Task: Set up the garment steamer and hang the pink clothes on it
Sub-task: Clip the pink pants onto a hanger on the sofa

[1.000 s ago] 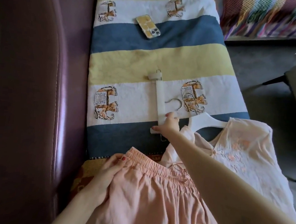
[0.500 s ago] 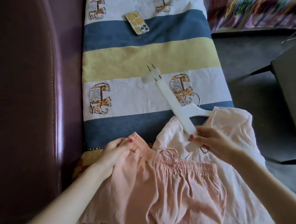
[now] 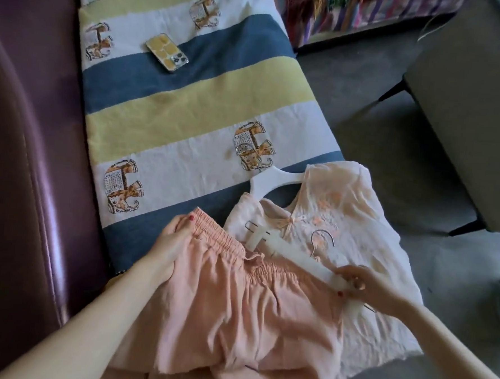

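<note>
Right hand [image 3: 364,287] fingers pinch a white clip hanger [image 3: 294,255] lying across the pale pink top [image 3: 343,224]; left hand [image 3: 171,237] grips the salmon shorts [image 3: 236,305] waistband. Motion blur hides the hanger's near clip.

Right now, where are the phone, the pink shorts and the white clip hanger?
phone [image 3: 167,52], head view, middle of its yellow back.
pink shorts [image 3: 236,305], head view, middle of the fabric.
clip hanger [image 3: 294,258], head view, middle of its white bar.
</note>
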